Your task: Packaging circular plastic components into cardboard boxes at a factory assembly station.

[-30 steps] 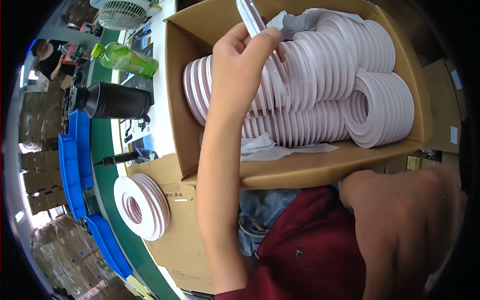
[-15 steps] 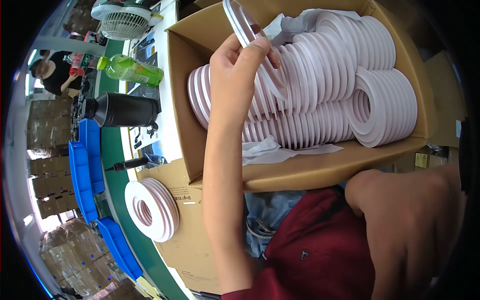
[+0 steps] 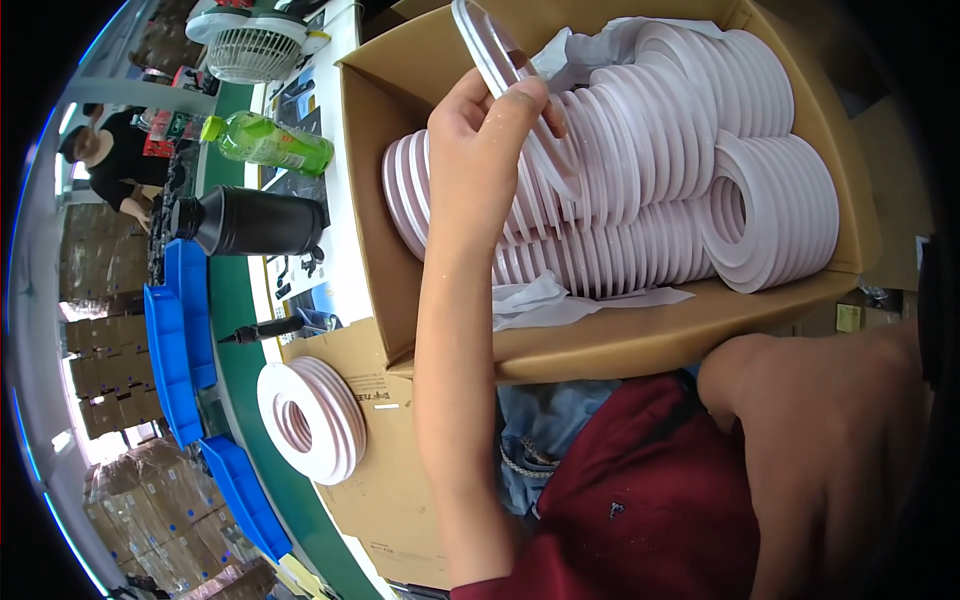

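My left hand [image 3: 488,140] reaches over an open brown carton [image 3: 600,345], its thumb and fingers closed on a flat white ring [image 3: 487,50]. The ring stands tilted, seen nearly edge-on, and its lower part overlaps the packed rings. Rows of the same pale rings [image 3: 790,210] stand on edge inside the carton, with white paper [image 3: 545,300] along the near side. Large and close at the lower right is my right hand [image 3: 820,430], nearest the carton's near right corner. Its fingers cannot be made out.
Left of the carton, a short stack of white rings [image 3: 335,430] rests on flat cardboard [image 3: 390,490]. Beyond are a black bottle [image 3: 260,221], a green drink bottle [image 3: 270,143], a small fan [image 3: 250,50] and blue bins [image 3: 172,365]. A person [image 3: 115,155] is at far left.
The whole view has shifted slightly, so things sit a little farther right. My left hand keeps its hold on the ring. The person at far left has lowered an arm.
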A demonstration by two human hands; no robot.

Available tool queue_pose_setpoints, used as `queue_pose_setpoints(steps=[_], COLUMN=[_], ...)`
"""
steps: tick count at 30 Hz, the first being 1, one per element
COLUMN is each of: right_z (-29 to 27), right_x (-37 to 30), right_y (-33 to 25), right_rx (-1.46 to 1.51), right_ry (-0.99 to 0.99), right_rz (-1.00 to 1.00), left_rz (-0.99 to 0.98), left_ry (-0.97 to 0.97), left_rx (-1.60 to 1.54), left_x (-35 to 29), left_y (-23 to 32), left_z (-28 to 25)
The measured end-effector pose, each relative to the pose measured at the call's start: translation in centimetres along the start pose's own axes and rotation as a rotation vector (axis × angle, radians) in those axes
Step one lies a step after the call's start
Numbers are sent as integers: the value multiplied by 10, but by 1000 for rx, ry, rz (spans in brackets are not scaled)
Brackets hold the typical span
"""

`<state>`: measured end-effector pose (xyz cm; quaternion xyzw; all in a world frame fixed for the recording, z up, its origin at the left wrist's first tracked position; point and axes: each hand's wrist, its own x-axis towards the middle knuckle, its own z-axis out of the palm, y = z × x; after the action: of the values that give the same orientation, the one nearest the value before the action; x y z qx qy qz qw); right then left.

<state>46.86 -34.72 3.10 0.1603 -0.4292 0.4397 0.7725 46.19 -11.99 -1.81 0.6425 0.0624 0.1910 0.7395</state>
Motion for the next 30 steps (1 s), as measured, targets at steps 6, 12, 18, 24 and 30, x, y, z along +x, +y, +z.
queue_pose_setpoints(steps=[6,12,18,24,30], right_z=[-3,-6,-11,-14,-24], right_x=[4,5,7,7,14], right_y=[-1,-2,-1,-5,-7], right_rx=[-185,-343,-506,-669,-844], right_ry=[15,21,25,23,39], right_rz=[11,26,37,38,45], left_rz=[8,0,7,13,9], left_ry=[11,-19,-5,1,9], left_rx=[29,38,24,2,-9], left_x=[1,2,2,2,2], left_y=[0,-4,-6,-6,-6], left_z=[0,-1,-2,0,3])
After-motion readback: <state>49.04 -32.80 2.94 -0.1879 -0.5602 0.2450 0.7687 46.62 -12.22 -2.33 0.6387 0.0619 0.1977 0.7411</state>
